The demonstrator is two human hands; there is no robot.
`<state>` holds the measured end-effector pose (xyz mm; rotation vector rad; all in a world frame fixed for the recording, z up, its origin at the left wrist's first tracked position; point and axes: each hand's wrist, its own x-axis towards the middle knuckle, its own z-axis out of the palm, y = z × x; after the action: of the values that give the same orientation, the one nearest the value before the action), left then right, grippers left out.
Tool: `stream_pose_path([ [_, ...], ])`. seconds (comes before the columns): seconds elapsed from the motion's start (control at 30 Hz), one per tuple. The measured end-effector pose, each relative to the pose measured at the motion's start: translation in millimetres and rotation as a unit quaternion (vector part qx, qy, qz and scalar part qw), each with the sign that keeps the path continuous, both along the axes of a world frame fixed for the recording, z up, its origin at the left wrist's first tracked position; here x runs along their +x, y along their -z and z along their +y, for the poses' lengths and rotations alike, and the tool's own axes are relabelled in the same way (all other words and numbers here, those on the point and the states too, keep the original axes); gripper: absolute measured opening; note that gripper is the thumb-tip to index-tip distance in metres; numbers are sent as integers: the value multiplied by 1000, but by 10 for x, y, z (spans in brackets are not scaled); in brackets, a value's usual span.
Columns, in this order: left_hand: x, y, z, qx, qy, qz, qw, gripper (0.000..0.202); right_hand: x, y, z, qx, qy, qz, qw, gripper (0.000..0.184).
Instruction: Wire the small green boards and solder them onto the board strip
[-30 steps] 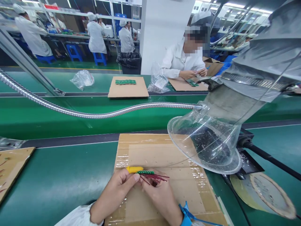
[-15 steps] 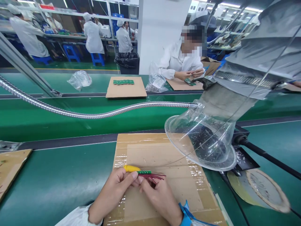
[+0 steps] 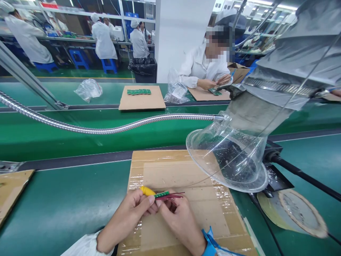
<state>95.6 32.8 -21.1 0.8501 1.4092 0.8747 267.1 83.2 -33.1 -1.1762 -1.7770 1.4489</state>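
Observation:
My left hand is closed on a yellow piece, which looks like a handle or a finger cover, and on the near end of a small green circuit board strip. Several dark red wires lie along the strip and stick out to the right. My right hand pinches these wires, its thumb and fingertips close to the left hand's. A blue strap circles the right wrist. Both hands are above a taped cardboard sheet. The fingers hide where wires and board meet.
A clear fume hood hangs at the right, above a black stand and a round yellowish disc. A metal flexible hose crosses ahead. Opposite, a co-worker handles boards beside cardboard holding a green board strip.
The green strip and yellow piece have tilted a little, the strip's right end rising. The wires have shifted slightly left and fanned apart. Both hands stay nearly in place.

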Motion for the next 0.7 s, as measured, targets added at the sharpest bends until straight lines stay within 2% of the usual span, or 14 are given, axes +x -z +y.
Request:
stream_pose_path([
  [0.27,-33,-15,13,-27,23,-8,999,57,-7,35,-27,-40,-6,18,999,22],
  [0.5,-47,-19,9,-25,25,-22,999,55,-6,82,-30,-2,-5,-7,1000,21],
  [0.7,-39,21,8,-21,23,-5,1000,55,-20,60,-59,-47,11,26,999,19],
])
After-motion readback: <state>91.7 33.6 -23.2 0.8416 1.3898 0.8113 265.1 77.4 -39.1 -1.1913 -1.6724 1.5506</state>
